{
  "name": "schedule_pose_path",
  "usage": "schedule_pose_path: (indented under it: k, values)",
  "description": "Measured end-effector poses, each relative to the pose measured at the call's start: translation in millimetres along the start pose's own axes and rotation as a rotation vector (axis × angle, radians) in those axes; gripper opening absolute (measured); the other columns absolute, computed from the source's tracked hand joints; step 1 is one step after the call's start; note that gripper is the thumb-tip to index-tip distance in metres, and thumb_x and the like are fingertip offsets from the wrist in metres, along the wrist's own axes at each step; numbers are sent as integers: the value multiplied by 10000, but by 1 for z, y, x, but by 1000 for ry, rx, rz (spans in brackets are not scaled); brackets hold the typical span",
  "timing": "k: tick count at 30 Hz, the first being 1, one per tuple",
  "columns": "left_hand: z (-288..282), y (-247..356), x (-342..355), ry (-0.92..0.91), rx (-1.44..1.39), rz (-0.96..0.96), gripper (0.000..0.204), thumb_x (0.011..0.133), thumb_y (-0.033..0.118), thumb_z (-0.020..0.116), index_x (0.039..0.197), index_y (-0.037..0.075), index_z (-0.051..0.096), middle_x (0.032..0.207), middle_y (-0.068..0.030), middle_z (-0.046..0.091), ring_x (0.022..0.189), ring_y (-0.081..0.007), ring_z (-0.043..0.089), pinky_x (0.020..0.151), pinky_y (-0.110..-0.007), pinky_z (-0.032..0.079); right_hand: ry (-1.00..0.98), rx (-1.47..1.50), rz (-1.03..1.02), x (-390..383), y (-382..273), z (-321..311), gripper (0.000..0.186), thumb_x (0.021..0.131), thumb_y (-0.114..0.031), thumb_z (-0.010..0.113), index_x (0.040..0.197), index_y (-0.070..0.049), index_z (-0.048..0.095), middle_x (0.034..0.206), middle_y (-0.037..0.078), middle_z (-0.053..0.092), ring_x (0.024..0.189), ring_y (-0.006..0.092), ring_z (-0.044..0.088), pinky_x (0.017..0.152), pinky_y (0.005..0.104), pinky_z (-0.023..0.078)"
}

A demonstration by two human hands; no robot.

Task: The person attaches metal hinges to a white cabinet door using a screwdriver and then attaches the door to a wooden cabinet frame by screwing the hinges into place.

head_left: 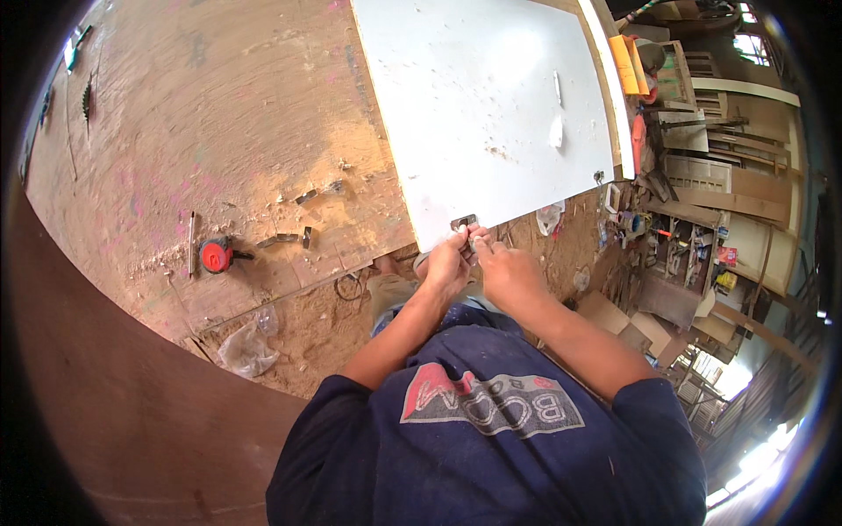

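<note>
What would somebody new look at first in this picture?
Probably the big white panel, lying bright at the top middle. The left hand and right hand come together at its near edge. Then the round red-and-black tool pops out on the dusty brown board, to the left.

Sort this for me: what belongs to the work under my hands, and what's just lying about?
Seemingly part of the job:
white panel
small dark fitting at its near edge
left hand and right hand, close together there

Apparently lying about:
red-and-black tape measure
thin rod
loose metal pieces
clear plastic bag
</note>
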State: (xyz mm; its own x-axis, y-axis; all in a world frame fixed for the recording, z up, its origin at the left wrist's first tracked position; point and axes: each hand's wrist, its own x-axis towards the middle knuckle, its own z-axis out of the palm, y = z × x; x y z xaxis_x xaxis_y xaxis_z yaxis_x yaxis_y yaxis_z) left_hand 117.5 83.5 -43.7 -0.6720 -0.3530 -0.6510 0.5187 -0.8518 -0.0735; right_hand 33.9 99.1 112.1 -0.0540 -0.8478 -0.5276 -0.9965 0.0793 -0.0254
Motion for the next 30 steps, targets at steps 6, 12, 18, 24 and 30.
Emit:
schedule_pose_path:
  k: [6,12,18,24,30]
  values:
    - [4,6,-8,-22,-25,-70,272,1128,186,407,1192,-37,549,1042,-102,641,1045,-220,642,976,-364,528,108,320,154,-14,-3,30,388,972,-103,587,1346,-9,630,934,193,730,742,365,718,672,481,564]
    - [2,1,-1,1,51,-18,257,1130,219,421,1202,-4,528,1048,-71,629,1022,-217,636,864,-336,542,-190,1332,629,2,38,36,404,1020,-147,575,1394,5,581,983,130,740,630,148,642,494,291,484]
    - [-5,-3,10,40,152,-7,348,1135,238,426,1323,-25,554,1148,-82,698,1011,-182,661,894,-340,538,-145,1000,401,-1,18,-14,329,1003,-158,601,1302,-23,619,1031,108,728,690,173,703,572,333,546]
    - [-1,9,-7,-64,12,-28,406,1149,237,349,1358,-40,559,1303,-115,662,1161,-209,657,1004,-349,534,-55,-115,-69,5,1,-9,461,867,-117,651,1324,-56,644,1185,189,713,849,322,740,710,432,590]
    - [0,5,-4,3,-14,-28,386,1141,230,381,1350,-40,562,1263,-123,672,1140,-208,672,977,-332,554,-51,-50,-65,9,1,-3,386,896,-112,647,1275,-49,675,1123,195,734,836,361,731,749,488,580]
